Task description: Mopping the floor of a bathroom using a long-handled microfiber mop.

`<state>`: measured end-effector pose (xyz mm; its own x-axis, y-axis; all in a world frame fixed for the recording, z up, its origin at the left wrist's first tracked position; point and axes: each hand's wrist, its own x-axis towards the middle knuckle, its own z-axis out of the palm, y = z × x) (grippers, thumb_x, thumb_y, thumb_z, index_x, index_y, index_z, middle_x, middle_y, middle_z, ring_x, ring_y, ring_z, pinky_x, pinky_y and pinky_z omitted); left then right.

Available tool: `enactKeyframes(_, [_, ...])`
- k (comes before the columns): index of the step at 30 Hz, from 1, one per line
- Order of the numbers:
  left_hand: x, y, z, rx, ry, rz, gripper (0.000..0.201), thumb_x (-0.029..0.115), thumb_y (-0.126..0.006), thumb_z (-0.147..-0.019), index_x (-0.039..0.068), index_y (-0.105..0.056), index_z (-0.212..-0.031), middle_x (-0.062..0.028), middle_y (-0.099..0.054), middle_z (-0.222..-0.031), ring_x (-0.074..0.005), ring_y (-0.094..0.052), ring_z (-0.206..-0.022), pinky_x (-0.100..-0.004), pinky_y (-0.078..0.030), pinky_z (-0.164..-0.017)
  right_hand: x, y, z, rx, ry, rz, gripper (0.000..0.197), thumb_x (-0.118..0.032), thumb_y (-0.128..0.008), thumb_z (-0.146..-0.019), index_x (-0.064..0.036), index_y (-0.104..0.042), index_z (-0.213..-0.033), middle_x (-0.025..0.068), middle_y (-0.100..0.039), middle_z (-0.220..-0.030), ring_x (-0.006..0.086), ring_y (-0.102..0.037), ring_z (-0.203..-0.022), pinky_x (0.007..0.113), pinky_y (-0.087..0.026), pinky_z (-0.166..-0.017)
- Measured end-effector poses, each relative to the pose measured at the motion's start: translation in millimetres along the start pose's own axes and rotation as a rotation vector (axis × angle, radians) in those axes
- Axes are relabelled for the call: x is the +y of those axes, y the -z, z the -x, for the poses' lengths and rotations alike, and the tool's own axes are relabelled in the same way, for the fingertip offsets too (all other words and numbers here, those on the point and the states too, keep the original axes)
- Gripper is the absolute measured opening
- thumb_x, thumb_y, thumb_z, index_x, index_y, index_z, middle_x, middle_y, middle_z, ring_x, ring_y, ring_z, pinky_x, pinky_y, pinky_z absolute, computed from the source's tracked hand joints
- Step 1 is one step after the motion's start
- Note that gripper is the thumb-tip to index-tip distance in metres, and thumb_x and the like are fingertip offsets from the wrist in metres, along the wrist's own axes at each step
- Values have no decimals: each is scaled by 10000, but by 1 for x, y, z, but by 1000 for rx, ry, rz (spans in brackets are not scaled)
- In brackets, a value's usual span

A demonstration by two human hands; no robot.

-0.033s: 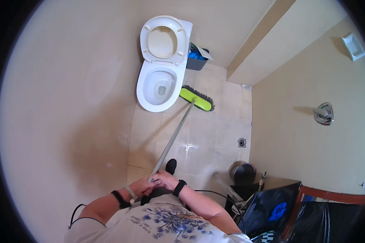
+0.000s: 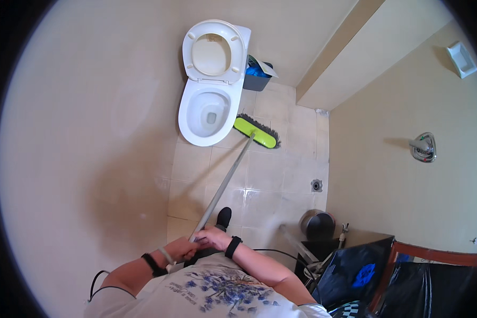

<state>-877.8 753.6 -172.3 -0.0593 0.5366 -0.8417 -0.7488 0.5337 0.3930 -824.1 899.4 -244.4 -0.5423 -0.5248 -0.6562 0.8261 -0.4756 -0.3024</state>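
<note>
We are looking down into a small bathroom with smooth beige walls [image 2: 63, 122] and a pale, glossy, square-tiled floor [image 2: 265, 172]. A white ceramic toilet [image 2: 226, 91], its lid and seat raised, stands at the upper left of the floor; a dark grey plastic bin [image 2: 256, 84] holding something blue sits just beside it.

The broom [image 2: 219, 194], with a long grey pole and a lime-green, dark-bristled head [image 2: 261, 136], lies slantwise across the view, its head on the tiles at the toilet's right side. Our left hand [image 2: 181, 248] is wrapped around the upper pole, and our right hand [image 2: 212, 238] curls around it just beside; how firmly each squeezes, we cannot tell.

Compared with a moment ago, the head has slid very slightly toward us, our left hand has dipped a little, and the grip is otherwise unchanged. We judge this to be a small drawing-in stroke, with sweeping under way beside the toilet. A black shoe [image 2: 224, 217] shows near the pole.
</note>
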Motion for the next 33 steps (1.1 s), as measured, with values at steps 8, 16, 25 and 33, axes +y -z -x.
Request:
enactKeyframes(8, [6,11,3,18,-108,-198,164,199,-522,-756,87,-466,-650,35,-403,-522,-55,-348,-416,-188,-244,-371,-15,10,-13,-92,-47,-31,272,-177,-472,-807,28,-495,-984,126,-576,-885,213,-557,-846,312,-456,-730])
enactKeyframes(16, [87,-7,-104,28,42,40,201,302,-487,-804,123,-504,-714,60,-413,-491,-29,-331,-358,-171,-220,-318,-53,46,-5,394,344,-206,380,-156,-449,-825,0,-349,-1157,86,-515,-985,157,-528,-845,282,-448,-707])
enactKeyframes(25, [198,-39,-234,-17,1,-7,178,78,-482,-725,55,-409,-564,-32,-369,-471,-108,-327,-373,-214,-219,-319,-87,64,61,634,683,-348,460,-200,-415,-848,14,-243,-1218,127,-422,-1124,202,-465,-980,314,-412,-790])
enactKeyframes(33, [185,-20,-213,-26,38,29,175,109,-510,-761,93,-404,-623,-1,-389,-509,-71,-335,-383,-183,-208,-324,-64,69,59,635,561,-311,410,-137,-442,-825,32,-305,-1173,123,-473,-1038,189,-505,-906,288,-437,-741])
